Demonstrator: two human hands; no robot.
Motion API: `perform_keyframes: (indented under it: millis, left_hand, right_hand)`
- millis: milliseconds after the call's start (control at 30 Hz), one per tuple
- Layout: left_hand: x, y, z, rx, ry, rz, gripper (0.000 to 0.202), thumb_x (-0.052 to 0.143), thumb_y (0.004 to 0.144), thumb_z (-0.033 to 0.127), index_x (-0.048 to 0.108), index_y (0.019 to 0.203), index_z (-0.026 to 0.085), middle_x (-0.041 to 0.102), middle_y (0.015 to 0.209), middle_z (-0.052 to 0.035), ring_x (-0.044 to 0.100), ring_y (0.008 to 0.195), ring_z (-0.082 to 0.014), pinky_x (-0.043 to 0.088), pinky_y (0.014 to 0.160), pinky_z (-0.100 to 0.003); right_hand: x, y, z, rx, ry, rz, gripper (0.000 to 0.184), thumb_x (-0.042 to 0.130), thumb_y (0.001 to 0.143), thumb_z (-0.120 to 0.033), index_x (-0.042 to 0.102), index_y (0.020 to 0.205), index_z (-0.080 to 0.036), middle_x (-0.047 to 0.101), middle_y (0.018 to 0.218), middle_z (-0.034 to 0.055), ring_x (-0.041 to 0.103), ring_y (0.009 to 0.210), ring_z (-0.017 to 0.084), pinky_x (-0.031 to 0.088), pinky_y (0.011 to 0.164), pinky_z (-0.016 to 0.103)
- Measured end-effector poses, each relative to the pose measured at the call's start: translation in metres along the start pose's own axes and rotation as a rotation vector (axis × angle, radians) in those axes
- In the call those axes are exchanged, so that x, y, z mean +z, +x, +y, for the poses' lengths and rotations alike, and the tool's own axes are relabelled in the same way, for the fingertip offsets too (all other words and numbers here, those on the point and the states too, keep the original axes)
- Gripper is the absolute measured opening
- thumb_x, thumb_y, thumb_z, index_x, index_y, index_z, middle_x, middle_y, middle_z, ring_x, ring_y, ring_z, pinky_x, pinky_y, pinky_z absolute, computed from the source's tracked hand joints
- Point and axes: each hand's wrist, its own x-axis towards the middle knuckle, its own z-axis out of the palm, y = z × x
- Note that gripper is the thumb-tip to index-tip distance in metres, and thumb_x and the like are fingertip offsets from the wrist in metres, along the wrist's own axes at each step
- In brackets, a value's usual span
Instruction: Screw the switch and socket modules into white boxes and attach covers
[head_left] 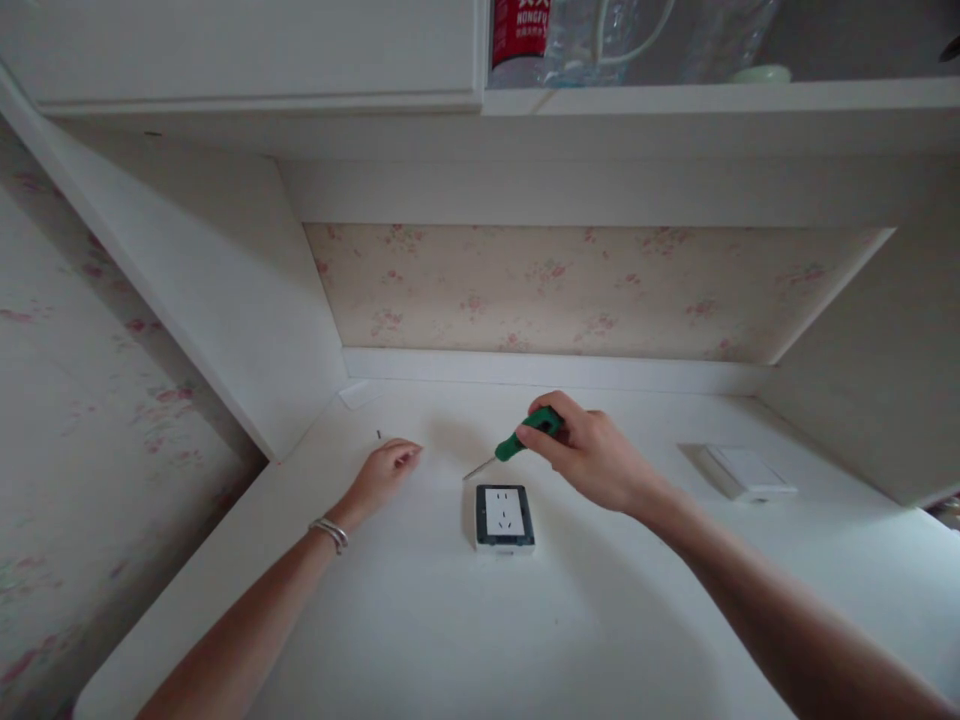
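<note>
My right hand (592,452) is closed round the green handle of a screwdriver (517,441), whose metal tip points down-left, just above the white desk (420,640). A white wall socket in a dark frame (504,516) lies flat on the desk right below the tip. My left hand (384,474), with a silver bracelet on the wrist, rests on the desk to the left of the socket, fingers curled with the tips together. Whether anything is pinched in them is hidden. A tiny dark screw (379,434) lies just beyond that hand.
A white switch plate (746,472) lies on the desk at the right. White side panels wall in the desk on both sides, with flowered wallpaper behind. A shelf above carries a red-labelled bottle (519,35) and clear containers.
</note>
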Motion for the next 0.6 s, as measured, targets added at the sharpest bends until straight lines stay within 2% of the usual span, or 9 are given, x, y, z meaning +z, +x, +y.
perform_keyframes:
  millis: [33,133,233,433,600]
  left_hand:
    - [-0.01,0.006,-0.016,0.002,0.137,0.009,0.031,0.037,0.092,0.033,0.063,0.102,0.019,0.063,0.103,-0.0062,0.06,0.095,-0.0188,0.049,0.087,-0.031]
    - [-0.036,0.019,-0.055,-0.013,0.226,-0.003,0.032,0.037,0.088,0.021,0.063,0.106,0.018,0.059,0.111,-0.0084,0.056,0.102,-0.0223,0.042,0.096,-0.037]
    - [-0.05,0.029,-0.076,-0.012,0.263,-0.06,0.035,0.04,0.082,0.015,0.062,0.109,0.015,0.057,0.117,-0.0101,0.053,0.107,-0.0254,0.036,0.101,-0.04]
    - [-0.05,0.041,-0.09,-0.04,0.239,-0.154,0.025,0.047,0.079,0.014,0.067,0.091,0.02,0.063,0.104,-0.0071,0.055,0.102,-0.0244,0.036,0.097,-0.036]
    - [-0.052,0.04,-0.09,-0.127,0.143,-0.1,0.011,0.054,0.078,0.019,0.065,0.074,0.018,0.061,0.086,-0.0079,0.055,0.091,-0.0257,0.035,0.093,-0.038]
  right_hand:
    - [0.004,-0.003,0.01,0.065,0.161,0.02,0.029,0.043,0.089,-0.049,0.05,0.098,-0.023,0.063,0.067,-0.0005,0.058,0.059,0.016,0.042,0.056,0.027]
    - [0.024,-0.013,0.042,0.245,0.648,0.121,0.033,0.051,0.084,-0.051,0.049,0.098,-0.021,0.061,0.063,-0.0007,0.057,0.054,0.016,0.043,0.047,0.026]
    - [0.046,-0.024,0.068,0.345,0.984,0.257,0.035,0.06,0.08,-0.05,0.05,0.096,-0.02,0.06,0.063,-0.001,0.057,0.053,0.015,0.041,0.043,0.024]
    - [0.066,-0.046,0.095,0.46,1.264,0.314,0.026,0.062,0.081,-0.042,0.052,0.089,-0.02,0.06,0.064,-0.0004,0.055,0.052,0.013,0.039,0.042,0.021]
    - [0.073,-0.062,0.108,0.493,1.378,0.324,0.021,0.06,0.083,-0.038,0.052,0.085,-0.019,0.06,0.063,-0.0006,0.054,0.051,0.011,0.038,0.042,0.021]
